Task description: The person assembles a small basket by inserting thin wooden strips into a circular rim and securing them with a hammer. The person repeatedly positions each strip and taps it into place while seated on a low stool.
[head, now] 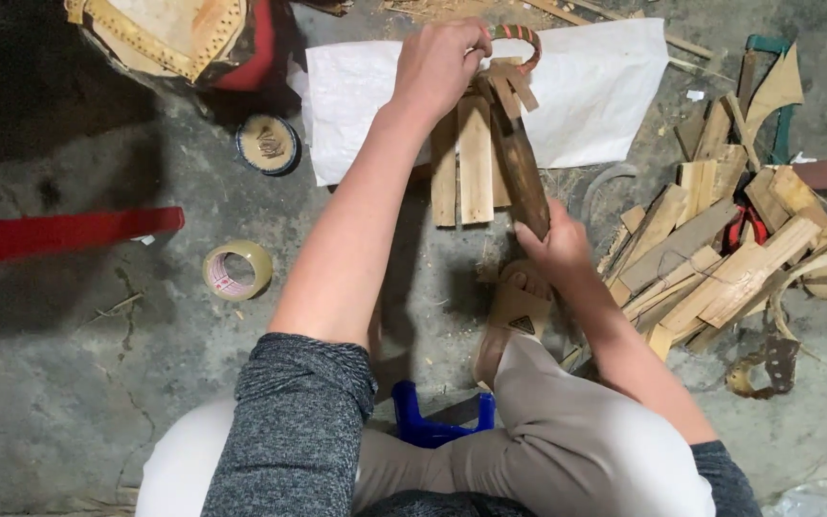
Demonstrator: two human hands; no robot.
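My left hand (437,65) reaches forward and grips the top ends of several flat bamboo slats (474,163) that stand on a white woven sack (595,86) on the concrete floor. A red and green woven ring (521,36) shows just past its fingers. My right hand (554,241) closes around the lower end of a long dark wooden-handled tool (521,163), which slants up across the slats toward the left hand. The tool's far end is hidden among the slats.
A heap of split bamboo pieces and curved strips (720,258) lies to the right. A clear tape roll (237,270) and a darker tape roll (267,144) sit on the floor at left, beside a red bar (59,235). My sandalled foot (514,316) and a blue stool (433,421) are below.
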